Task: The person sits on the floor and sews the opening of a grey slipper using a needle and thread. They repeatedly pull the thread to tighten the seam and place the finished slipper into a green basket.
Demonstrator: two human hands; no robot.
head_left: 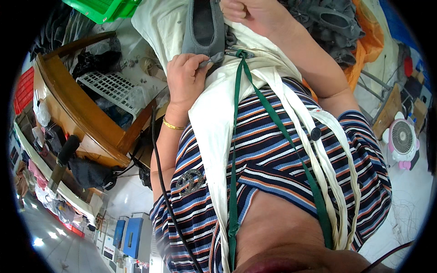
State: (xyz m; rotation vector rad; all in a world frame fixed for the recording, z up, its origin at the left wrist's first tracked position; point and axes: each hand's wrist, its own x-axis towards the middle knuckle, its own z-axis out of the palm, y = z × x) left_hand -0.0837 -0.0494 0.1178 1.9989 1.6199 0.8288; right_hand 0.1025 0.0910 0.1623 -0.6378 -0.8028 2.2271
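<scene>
A grey cloth shoe (205, 27) lies across my lap on a white apron (159, 22), its opening facing up. My left hand (186, 79), wearing a gold bracelet, rests by the rounded near end of the shoe. Its thumb and forefinger pinch a small piece of grey fabric (216, 58) there. My right hand (248, 14) is at the top edge, just right of the shoe, with curled fingers; whatever they hold is too small to see. A green ribbon (238, 86) runs from my neck to a small metal tool (240, 53) lying beside the shoe.
More grey shoes (334, 22) are heaped at the upper right over orange sheeting (369, 34). To the left stand a wooden frame (77, 113), a white plastic basket (109, 91) and a green crate (104, 9). A black cable (157, 154) crosses my left arm. A small fan (402, 136) is at the right.
</scene>
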